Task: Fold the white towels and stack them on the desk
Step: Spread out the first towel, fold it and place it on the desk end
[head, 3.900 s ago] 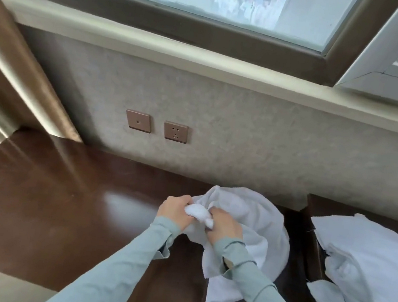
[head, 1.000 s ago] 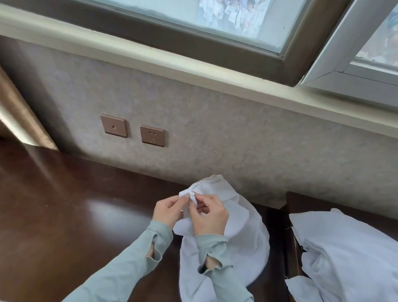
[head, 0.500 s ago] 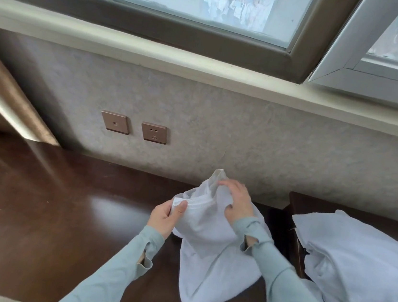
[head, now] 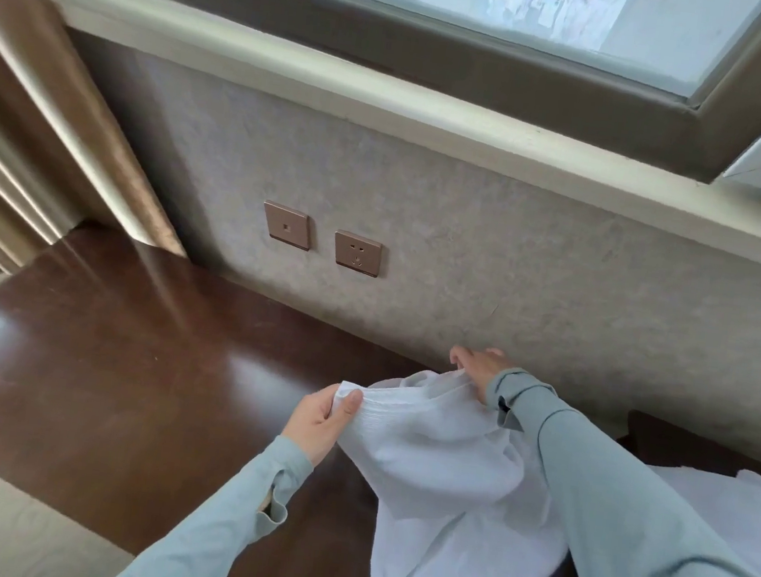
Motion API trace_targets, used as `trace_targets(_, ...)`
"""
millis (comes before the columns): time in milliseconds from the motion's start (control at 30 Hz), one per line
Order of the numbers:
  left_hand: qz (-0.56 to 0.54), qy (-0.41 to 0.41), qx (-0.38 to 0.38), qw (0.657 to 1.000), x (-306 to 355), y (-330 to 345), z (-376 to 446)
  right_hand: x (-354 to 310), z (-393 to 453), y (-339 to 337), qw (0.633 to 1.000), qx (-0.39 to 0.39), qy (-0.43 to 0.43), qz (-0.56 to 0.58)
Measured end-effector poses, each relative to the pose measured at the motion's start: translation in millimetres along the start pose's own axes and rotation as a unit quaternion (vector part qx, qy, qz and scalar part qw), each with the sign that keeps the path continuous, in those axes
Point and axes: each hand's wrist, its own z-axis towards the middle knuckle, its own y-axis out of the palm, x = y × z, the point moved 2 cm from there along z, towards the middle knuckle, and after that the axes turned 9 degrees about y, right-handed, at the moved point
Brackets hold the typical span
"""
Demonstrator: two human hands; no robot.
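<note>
A white towel hangs loosely over the dark wooden desk, its lower part draped on the desk near the front edge. My left hand pinches one corner of its top edge, thumb on top. My right hand grips the same edge farther right and farther back, close to the wall. The edge runs stretched between both hands. A pile of other white towels lies at the right, mostly hidden behind my right sleeve.
A textured wall with two bronze socket plates rises right behind the desk, under a window sill. A brown curtain hangs at the left. The pile rests on a separate dark surface at the right.
My hands have drawn apart along the towel's edge: the right hand moved right and back toward the wall, the left stayed on its corner. The view shifted right and down.
</note>
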Motion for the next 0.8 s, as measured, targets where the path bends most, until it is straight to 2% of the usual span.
trace_targets(67, -0.007, -0.005, 0.010, 1.000, -0.4, -3.0, -1.0, 11.2, 5.2, 4.7, 1.000, 0.018, 0.017, -0.005)
trace_targets(200, -0.010, -0.020, 0.021, 1.000, -4.5, -5.9, 1.4, 30.9, 7.5, 3.4, 0.993, 0.090, 0.041, 0.061)
trace_targets(267, -0.021, -0.031, 0.012, 0.999, -6.1, -5.0, 2.1, 37.0, 9.6, 8.8, 0.997, 0.050, 0.013, 0.055)
trace_targets(333, -0.039, -0.030, 0.015, 0.999, -8.8, -5.0, 2.7, 40.7, 13.1, 16.6, 1.000, 0.013, -0.016, -0.002)
trace_targets(500, -0.004, -0.047, 0.018, 0.999, -6.8, -4.1, 4.3, 43.2, 16.7, 10.3, 0.996, 0.004, -0.032, -0.081)
trace_targets(667, 0.012, -0.057, 0.037, 0.998, -11.0, -11.1, 1.2, 55.5, 11.8, 15.8, 0.994, 0.018, 0.004, -0.110)
trace_targets(800, 0.016, -0.064, 0.021, 0.998, -10.9, -12.0, -2.2, 65.0, 8.3, 18.3, 0.993, -0.047, 0.061, -0.090)
